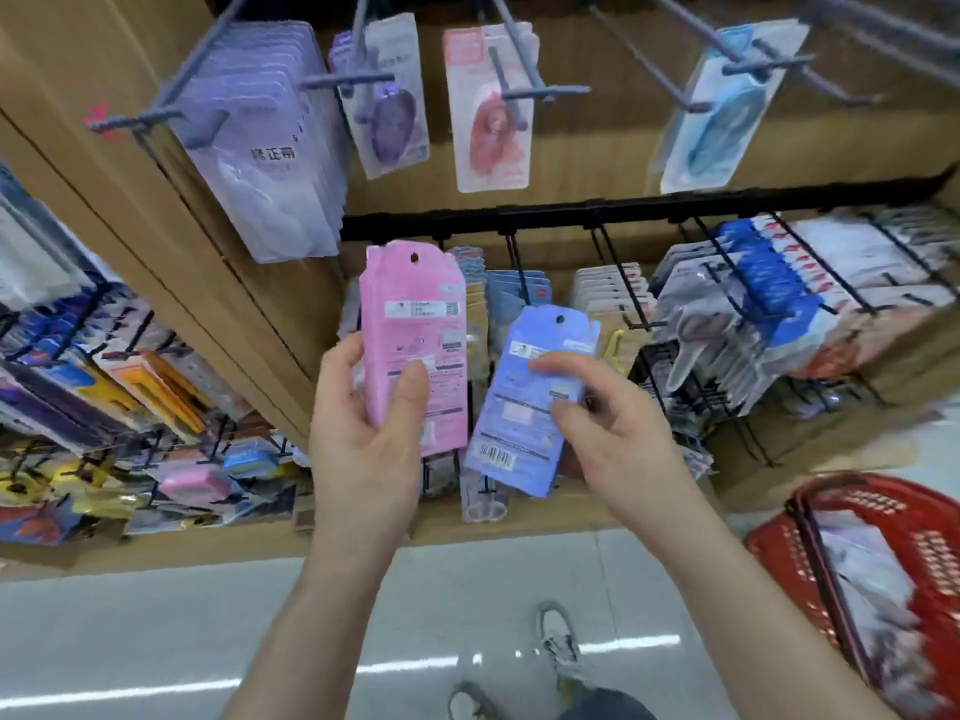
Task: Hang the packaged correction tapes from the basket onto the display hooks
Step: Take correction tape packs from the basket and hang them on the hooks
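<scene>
The brown display board (587,148) fills the upper part of the view, crossed by a black rail (519,213) from which rows of carded stationery hang. Below it lies a pale glossy floor (208,615). A red basket (935,574) stands on the floor at the lower right, well apart from the hands, with blurred packages (857,563) inside it.

On the grey upper hooks (545,90) hang a thick stack of lilac correction tapes (270,163), then a single purple pack (387,111), a coral pack (491,116) and a light-blue pack (727,111).

The person's left hand (363,433) grips a pink correction tape pack (415,345) upright in front of the lower rail, thumb pressed across its printed back and fingers curled round the far side. The right hand (618,423) pinches a periwinkle correction tape pack (524,407) by its right edge between thumb and fingertips; this pack tilts slightly and sits just beside the pink one, lower down. Both packs show a hang hole at the top and are on no hook.

A grey shoe (558,641) shows below.
</scene>
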{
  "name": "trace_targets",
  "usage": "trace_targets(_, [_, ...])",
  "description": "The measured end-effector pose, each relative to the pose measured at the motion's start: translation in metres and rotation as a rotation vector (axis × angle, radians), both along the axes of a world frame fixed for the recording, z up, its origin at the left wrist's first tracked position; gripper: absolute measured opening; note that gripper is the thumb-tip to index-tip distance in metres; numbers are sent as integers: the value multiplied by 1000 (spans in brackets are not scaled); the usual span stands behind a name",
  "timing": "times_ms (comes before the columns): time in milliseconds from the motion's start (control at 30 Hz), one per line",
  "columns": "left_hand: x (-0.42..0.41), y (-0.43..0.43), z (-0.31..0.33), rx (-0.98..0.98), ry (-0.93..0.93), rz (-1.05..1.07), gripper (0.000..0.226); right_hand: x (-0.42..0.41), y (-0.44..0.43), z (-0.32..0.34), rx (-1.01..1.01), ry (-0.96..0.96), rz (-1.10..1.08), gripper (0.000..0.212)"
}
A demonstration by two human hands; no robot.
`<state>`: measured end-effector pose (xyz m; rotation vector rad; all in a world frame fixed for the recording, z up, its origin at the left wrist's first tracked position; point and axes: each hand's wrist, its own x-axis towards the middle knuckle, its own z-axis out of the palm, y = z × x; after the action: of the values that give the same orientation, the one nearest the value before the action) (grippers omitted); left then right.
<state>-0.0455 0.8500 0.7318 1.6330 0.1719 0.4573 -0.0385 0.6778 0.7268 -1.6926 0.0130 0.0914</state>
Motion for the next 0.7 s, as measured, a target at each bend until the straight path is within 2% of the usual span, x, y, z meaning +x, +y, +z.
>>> trace_targets(100, [-6, -29, -6, 479, -42, -32, 37, -16, -24, 0, 70, 71, -158, 24])
trace_targets(167, [-9, -55, -11, 780, -120, -140, 47, -27, -39, 7, 180, 83, -109, 12])
trace_targets(233, [-12, -81, -16, 954, -166, -305, 53, -37, -54, 12, 216, 56, -62, 17])
trace_targets(300, [-18, -105, -19, 1020, -121, -442, 53, -42, -71, 7, 220, 28, -157, 18])
trace_targets(367, [-23, -127, -18, 991, -111, -558, 53, -45, -94, -1, 191, 11, -283, 19])
trace_targets(467, [-24, -164, -11, 668, -105, -632, 45, -51, -139, -6, 144, -32, -319, 26])
trace_targets(533, [-19, -191, 2, 428, -50, -601, 28, -56, -177, -6, 153, -55, -294, 19])
trace_targets(600, [-13, -222, 16, 247, 26, -630, 20, -64, -216, -2, 148, -89, -227, 8])
trace_targets(700, [-4, -271, 32, 49, 156, -752, 13, -74, -272, 4, 124, -98, -95, 15])
